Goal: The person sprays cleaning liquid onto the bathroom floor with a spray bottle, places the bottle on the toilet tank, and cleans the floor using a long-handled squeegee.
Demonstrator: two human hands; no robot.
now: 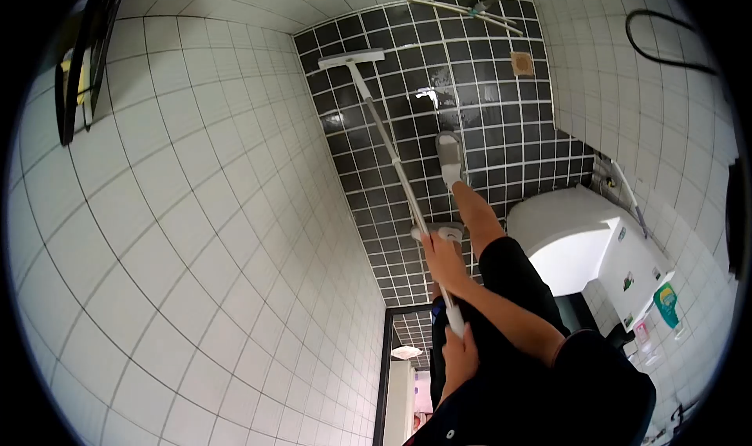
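Note:
A floor squeegee with a long pale handle (398,164) slants across the dark tiled floor. Its wide white head (351,58) rests near the left wall at the far end. Partway down the handle, my right hand (446,263) is wrapped round the shaft. My left hand (460,353) grips the handle's white end piece, close to my body. Beneath the handle, one of my slippered feet (446,232) is partly hidden by my right hand, while the other foot (450,158) stands farther forward.
A white rounded bathroom fixture (560,215) juts from the right, with a green bottle (667,303) near it. Thin poles (470,13) lie by the far wall, near a tan square drain cover (522,63). Wet patches shine on the floor. A doorway frame (387,352) is at lower left.

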